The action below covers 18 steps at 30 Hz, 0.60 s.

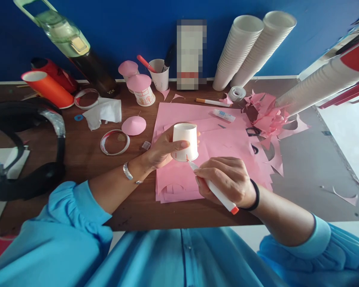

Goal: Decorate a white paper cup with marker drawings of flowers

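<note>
My left hand (164,148) is closed around a white paper cup (185,134), held upside down with its wide rim at the bottom. Short red-orange strokes mark the cup near that rim. In my right hand (227,179) is a white marker pen (219,195) with an orange end; its tip meets the cup close to the strokes. Beneath both hands lie sheets of pink paper (179,187). Farther back stands a decorated cup (145,95) under a pink paper cone, with a similar one behind it. A loose pink cone (134,125) rests left of the sheets.
Tall stacks of paper cups (239,52) lean against the blue wall. Pink scraps (263,107), scissors (253,132) and a glue tube (223,115) lie at right. Tape rings (115,153), a bottle (98,75) and black headphones (26,183) occupy the left. A pen cup (160,79) stands behind.
</note>
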Each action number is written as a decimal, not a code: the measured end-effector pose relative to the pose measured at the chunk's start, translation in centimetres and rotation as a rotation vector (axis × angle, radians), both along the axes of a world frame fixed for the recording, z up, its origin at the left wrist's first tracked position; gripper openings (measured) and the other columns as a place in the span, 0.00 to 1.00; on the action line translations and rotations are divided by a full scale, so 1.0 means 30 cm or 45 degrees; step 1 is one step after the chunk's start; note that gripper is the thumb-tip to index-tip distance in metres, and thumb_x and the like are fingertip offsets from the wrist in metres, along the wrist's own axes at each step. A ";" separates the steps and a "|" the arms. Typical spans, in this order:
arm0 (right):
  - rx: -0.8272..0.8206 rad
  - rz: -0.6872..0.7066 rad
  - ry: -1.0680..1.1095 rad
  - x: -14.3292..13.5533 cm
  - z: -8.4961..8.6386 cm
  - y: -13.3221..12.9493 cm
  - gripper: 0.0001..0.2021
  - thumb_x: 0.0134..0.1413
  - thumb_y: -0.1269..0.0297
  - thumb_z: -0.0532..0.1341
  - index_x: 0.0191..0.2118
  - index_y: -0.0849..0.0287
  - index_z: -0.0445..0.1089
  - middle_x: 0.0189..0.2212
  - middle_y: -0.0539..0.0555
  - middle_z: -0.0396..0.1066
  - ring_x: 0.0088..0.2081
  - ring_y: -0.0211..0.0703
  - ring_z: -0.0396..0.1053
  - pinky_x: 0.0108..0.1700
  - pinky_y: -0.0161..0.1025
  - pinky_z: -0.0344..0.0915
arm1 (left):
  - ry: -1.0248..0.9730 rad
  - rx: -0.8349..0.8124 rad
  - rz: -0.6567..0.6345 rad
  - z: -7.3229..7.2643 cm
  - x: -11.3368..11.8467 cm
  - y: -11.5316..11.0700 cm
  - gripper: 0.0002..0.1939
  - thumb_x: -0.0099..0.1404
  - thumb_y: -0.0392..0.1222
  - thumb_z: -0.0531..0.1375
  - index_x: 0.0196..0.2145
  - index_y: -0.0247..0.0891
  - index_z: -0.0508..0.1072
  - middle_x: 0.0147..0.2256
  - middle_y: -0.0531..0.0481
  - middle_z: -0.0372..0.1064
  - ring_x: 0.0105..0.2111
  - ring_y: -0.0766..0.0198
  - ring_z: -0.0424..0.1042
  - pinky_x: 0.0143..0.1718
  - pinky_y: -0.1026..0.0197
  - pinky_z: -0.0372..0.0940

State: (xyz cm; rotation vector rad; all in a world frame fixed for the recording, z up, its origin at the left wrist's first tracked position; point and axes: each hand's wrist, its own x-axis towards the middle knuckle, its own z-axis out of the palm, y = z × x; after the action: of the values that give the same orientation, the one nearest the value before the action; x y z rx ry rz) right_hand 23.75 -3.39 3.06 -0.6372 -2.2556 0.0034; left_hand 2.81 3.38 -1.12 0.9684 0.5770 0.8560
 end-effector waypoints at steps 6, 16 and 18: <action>0.074 -0.007 0.137 0.011 0.011 0.007 0.08 0.61 0.78 0.62 0.43 0.59 0.69 0.26 0.49 0.75 0.26 0.38 0.74 0.29 0.37 0.75 | -0.027 -0.053 0.015 0.003 -0.006 0.007 0.38 0.59 0.57 0.72 0.63 0.41 0.73 0.49 0.41 0.79 0.50 0.47 0.78 0.48 0.49 0.74; 0.093 -0.046 0.115 0.009 -0.004 0.015 0.08 0.60 0.78 0.64 0.42 0.59 0.70 0.26 0.49 0.76 0.26 0.38 0.75 0.30 0.36 0.77 | -0.073 -0.041 -0.033 0.018 -0.001 0.007 0.38 0.59 0.56 0.71 0.64 0.39 0.73 0.48 0.39 0.79 0.52 0.44 0.78 0.54 0.46 0.72; 0.086 -0.045 0.112 0.007 -0.004 0.015 0.08 0.59 0.78 0.64 0.41 0.59 0.70 0.26 0.49 0.76 0.26 0.38 0.75 0.30 0.36 0.77 | -0.066 -0.041 -0.045 0.021 0.000 0.007 0.38 0.59 0.56 0.71 0.63 0.39 0.74 0.48 0.39 0.80 0.52 0.44 0.78 0.53 0.46 0.72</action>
State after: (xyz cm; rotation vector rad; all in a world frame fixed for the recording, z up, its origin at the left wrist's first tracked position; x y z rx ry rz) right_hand 23.97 -2.95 2.93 -0.6289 -2.1505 -0.0609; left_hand 2.81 3.59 -0.50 0.9217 0.5264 0.8358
